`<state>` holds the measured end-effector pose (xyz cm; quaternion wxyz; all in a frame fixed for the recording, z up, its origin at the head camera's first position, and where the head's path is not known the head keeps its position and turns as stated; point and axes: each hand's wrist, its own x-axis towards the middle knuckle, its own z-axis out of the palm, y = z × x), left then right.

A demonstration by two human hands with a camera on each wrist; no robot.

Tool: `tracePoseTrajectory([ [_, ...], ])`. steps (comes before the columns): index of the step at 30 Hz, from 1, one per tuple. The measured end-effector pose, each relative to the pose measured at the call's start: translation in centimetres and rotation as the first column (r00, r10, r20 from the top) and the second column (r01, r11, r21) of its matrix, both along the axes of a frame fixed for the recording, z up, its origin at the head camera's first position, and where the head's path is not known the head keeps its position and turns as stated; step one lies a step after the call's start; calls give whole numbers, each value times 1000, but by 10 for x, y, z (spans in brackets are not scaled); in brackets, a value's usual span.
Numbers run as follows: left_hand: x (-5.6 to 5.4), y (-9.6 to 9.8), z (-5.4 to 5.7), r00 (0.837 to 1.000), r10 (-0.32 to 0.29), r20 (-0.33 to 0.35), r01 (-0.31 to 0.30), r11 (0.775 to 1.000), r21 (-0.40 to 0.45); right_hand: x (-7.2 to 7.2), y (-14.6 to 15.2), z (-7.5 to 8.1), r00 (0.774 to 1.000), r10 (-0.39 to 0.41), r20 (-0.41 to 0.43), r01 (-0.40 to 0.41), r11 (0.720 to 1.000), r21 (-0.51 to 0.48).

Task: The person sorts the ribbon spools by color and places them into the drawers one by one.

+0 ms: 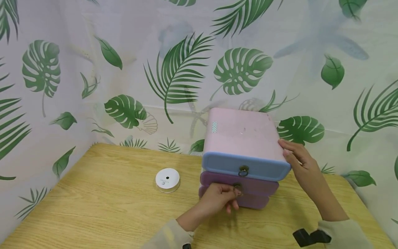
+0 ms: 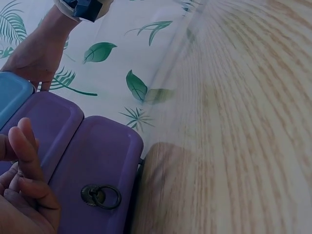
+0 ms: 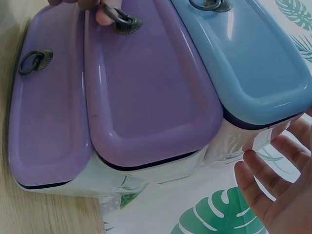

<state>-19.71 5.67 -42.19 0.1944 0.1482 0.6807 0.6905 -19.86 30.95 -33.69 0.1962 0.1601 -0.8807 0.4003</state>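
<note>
A small drawer cabinet with a pink top stands on the table. Its top drawer has a blue front; the middle drawer and bottom drawer are purple. Each front carries a dark metal ring pull. My left hand pinches the ring pull of the middle drawer between thumb and finger. Against the cabinet's upper right side rests my right hand, fingers extended. All three drawer fronts sit close to the body; the inside of the drawers is hidden.
A white ribbon spool lies flat on the wooden table, left of the cabinet. Behind and at the sides hangs a leaf-patterned white cloth, close to the cabinet's back.
</note>
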Motion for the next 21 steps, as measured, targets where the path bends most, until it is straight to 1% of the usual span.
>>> tracePoseTrajectory([
  [5, -2, 0, 0, 1000, -1, 12, 1, 1000, -3, -1, 0, -1, 1000, -3, -15, 3, 1000, -4],
  [8, -2, -1, -1, 1000, -4, 3, 4, 1000, -6, -1, 0, -1, 1000, -12, -19, 11, 1000, -2],
  [12, -3, -2, -5, 1000, -11, -10, 11, 1000, -6, -1, 0, -1, 1000, -11, -19, 11, 1000, -4],
  [17, -3, -4, -10, 1000, -24, -6, 24, 1000, 18, -1, 1, -2, 1000, -3, -10, 3, 1000, -8],
  [21, -3, -6, -13, 999, -33, -10, 33, 999, 18, -1, 1, -2, 1000, 0, -7, 0, 1000, -11],
])
